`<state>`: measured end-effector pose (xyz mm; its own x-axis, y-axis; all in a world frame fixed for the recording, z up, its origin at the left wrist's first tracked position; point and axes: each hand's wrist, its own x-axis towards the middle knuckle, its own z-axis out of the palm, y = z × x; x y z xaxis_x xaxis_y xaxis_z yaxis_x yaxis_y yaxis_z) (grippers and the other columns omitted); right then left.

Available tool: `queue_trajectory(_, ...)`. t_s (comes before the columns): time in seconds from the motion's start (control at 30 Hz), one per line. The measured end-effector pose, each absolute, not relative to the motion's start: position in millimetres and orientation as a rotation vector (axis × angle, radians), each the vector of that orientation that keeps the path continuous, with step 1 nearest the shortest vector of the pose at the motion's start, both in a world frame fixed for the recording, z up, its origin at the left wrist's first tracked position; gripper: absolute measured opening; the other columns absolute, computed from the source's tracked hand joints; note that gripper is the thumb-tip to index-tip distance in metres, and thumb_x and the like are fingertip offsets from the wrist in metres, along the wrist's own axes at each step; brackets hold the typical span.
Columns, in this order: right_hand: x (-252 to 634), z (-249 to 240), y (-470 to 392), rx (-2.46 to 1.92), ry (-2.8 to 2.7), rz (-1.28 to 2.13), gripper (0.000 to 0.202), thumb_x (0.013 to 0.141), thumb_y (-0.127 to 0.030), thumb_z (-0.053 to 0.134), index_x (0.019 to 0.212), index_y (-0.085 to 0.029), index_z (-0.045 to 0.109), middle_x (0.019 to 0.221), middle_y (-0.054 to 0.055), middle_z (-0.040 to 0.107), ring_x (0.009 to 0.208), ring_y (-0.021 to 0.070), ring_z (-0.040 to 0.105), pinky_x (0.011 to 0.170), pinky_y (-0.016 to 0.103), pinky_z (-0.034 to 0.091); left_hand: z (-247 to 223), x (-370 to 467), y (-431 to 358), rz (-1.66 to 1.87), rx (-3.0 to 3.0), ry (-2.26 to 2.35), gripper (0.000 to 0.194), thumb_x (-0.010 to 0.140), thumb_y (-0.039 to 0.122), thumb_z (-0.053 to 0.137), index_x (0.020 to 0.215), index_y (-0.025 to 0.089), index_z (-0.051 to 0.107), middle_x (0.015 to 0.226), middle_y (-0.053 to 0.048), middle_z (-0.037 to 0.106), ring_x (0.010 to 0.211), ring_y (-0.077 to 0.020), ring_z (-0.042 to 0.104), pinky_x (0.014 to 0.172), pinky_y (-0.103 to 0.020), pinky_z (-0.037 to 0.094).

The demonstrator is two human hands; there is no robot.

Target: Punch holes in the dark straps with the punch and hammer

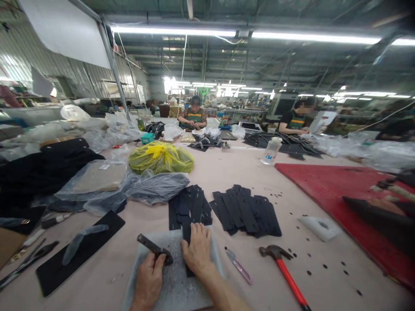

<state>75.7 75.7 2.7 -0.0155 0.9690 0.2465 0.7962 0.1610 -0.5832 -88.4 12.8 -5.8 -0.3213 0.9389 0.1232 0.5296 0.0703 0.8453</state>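
Observation:
My left hand [148, 278] is closed around a dark hammer [154, 248]. Its head sticks out over the thumb side, while the handle is hidden in the fist. My right hand [198, 248] lies on a narrow black strip [187, 233], fingers stretched forward and thumb apart at the strip's left edge. Beneath both hands is a pale, scuffed board [175, 293]. Just beyond my right hand lies a pile of black strips [191, 203], and a second pile of black strips [244, 211] is to its right.
A pink utility knife [239, 266] and a red-handled claw hammer [287, 272] lie to the right, among small black discs. Further right is a red board [324, 185]. A yellow bag [162, 159] and clear bottle [271, 151] stand beyond. Two people sit across the table.

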Motion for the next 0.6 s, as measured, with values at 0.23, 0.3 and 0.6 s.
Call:
queue_trajectory(0.23, 129.0, 7.7, 90.0, -1.634, -1.794, 0.435, 0.061, 0.075, -0.010, 0.043, 0.136, -0.014, 0.045, 0.120, 0.011, 0.064, 0.107, 0.0209, 0.062, 0.092, 0.032, 0.050, -11.4, -92.2, 14.3, 1.168, 1.431, 1.873, 0.037, 0.082, 0.049, 0.047, 0.086, 0.020, 0.070, 0.080, -0.006, 0.075, 0.078, -0.0282, 0.071, 0.066, -0.033, 0.055)
queue_trajectory(0.3, 163.1, 20.6, 111.1, -1.677, -1.782, 0.454, 0.054, 0.077, -0.013, 0.043, 0.131, -0.014, 0.048, 0.110, 0.008, 0.068, 0.100, 0.0186, 0.065, 0.086, 0.028, 0.052, -12.1, -91.8, 14.9, 1.177, 1.426, 1.865, 0.037, 0.082, 0.048, 0.047, 0.086, 0.020, 0.070, 0.079, -0.006, 0.075, 0.077, -0.0278, 0.071, 0.066, -0.033, 0.055)
queue_trajectory(0.6, 259.0, 63.8, 190.5, -2.058, -1.833, 0.096, 0.069, 0.082, -0.036, 0.055, 0.142, -0.007, 0.037, 0.145, 0.025, 0.037, 0.135, 0.0375, 0.033, 0.108, 0.055, 0.025, -13.5, -92.0, 16.4, 1.137, 1.387, 1.878, 0.036, 0.083, 0.048, 0.047, 0.088, 0.020, 0.070, 0.082, -0.006, 0.076, 0.079, -0.0269, 0.071, 0.067, -0.031, 0.055)
